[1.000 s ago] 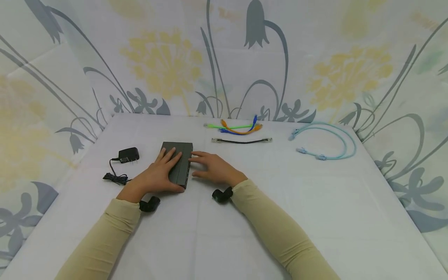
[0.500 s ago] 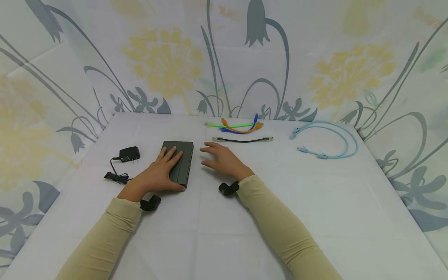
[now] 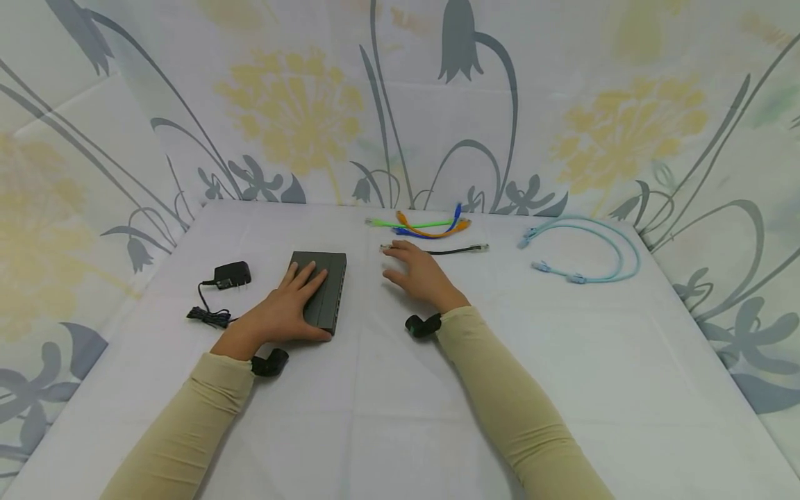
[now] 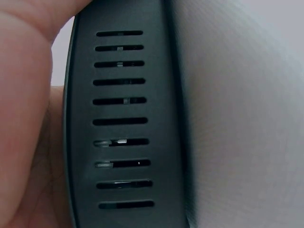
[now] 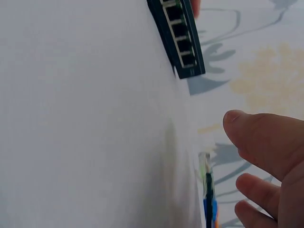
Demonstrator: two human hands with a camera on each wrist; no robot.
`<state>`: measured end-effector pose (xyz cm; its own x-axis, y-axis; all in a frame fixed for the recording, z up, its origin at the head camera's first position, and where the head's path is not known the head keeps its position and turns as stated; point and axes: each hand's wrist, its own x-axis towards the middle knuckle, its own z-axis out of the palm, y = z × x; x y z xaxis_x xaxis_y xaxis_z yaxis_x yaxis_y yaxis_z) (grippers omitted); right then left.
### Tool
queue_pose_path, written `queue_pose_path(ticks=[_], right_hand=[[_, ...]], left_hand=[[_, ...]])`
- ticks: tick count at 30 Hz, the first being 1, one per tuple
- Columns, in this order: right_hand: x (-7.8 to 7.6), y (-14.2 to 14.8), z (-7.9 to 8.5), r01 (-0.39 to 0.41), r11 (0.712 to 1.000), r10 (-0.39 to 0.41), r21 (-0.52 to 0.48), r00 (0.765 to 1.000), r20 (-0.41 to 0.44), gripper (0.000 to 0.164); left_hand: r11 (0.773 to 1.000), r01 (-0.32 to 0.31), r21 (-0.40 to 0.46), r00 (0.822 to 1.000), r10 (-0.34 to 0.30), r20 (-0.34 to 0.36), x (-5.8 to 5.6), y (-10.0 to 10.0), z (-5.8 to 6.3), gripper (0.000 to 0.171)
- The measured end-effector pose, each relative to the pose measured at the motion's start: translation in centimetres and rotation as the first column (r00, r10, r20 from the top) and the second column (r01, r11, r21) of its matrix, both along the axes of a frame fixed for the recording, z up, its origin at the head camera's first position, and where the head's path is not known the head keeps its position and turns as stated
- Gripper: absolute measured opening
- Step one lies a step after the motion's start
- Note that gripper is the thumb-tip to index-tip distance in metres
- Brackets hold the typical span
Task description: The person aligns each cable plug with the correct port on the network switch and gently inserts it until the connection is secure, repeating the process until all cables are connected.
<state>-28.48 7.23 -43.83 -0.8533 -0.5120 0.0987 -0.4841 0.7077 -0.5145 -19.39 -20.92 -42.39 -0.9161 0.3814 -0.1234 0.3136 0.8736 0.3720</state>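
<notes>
A dark grey network switch (image 3: 330, 298) lies on the white cloth, its row of ports (image 5: 181, 35) facing right. My left hand (image 3: 280, 314) rests on it, fingers spread over the top and thumb along the near end. Its slotted vent side (image 4: 121, 109) fills the middle of the left wrist view, beside the hand. My right hand (image 3: 423, 276) hovers empty to the right of the switch, fingers loosely bent. Those fingertips overlap the left part of a short black network cable (image 3: 459, 250) in the head view; the thumb (image 5: 256, 133) stands apart from the cable's clear plug in the right wrist view.
Behind the black cable lie crossed green, blue and orange network cables (image 3: 437, 232). A longer light blue cable (image 3: 615, 253) curves at the back right. Left of the switch sits a black power adapter (image 3: 232, 275) with its bundled cord (image 3: 209, 317). Patterned fabric (image 3: 400, 104) rises behind the table.
My right hand has moved from the switch's port side toward the right and back, up to the black cable. My left hand stays on the switch.
</notes>
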Motion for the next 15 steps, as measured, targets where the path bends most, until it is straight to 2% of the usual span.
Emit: queue_pose_path(ticks=[12,15], right_hand=[[-0.8,1.2,-0.5,0.057,0.995,-0.058,0.077,0.998,0.009,0.052],[-0.7,1.4,-0.4,0.072,0.995,-0.074,0.064,0.997,0.028,0.052]], left_hand=[[1.0,0.003,0.004,1.0,-0.003,0.0,0.1,0.0,0.1,0.116],[1.0,0.0,0.008,1.0,0.0,0.005,0.2,0.0,0.2,0.116]])
